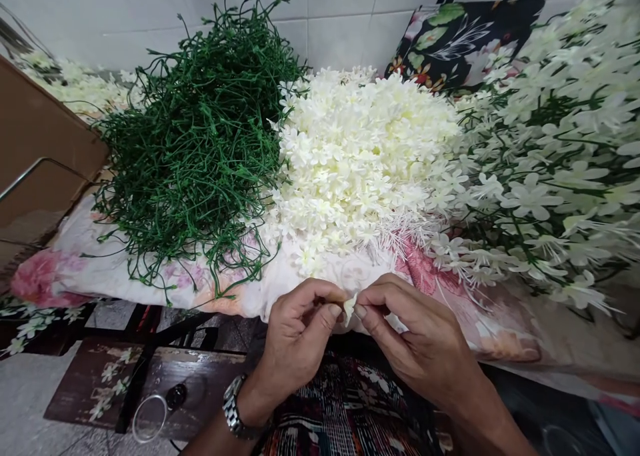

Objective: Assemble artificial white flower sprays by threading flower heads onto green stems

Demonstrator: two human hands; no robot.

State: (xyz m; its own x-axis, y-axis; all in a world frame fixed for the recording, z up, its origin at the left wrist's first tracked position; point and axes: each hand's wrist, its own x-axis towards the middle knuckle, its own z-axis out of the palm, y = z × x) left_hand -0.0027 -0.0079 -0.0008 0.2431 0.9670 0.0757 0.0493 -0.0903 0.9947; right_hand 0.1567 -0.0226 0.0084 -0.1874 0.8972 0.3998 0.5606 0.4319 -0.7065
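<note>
A small cream-white artificial flower (349, 309) is pinched between my two hands, just above my lap at the table's near edge. My left hand (305, 333) is closed, its thumb and forefinger at the flower's left side. From the other side, the thumb and forefinger of my right hand (413, 329) are pressed together on the same flower. Beyond my hands lies a heap of loose white artificial flowers (365, 149). Left of that is a tangled pile of green plastic stems (200, 136).
Assembled white flower sprays (550, 176) crowd the right side. A cardboard box (40, 149) stands at the left. Behind, a black floral bag (465, 43) leans on the tiled wall. A floral cloth (115, 269) covers the table. A dark wooden bench (200, 369) is below left.
</note>
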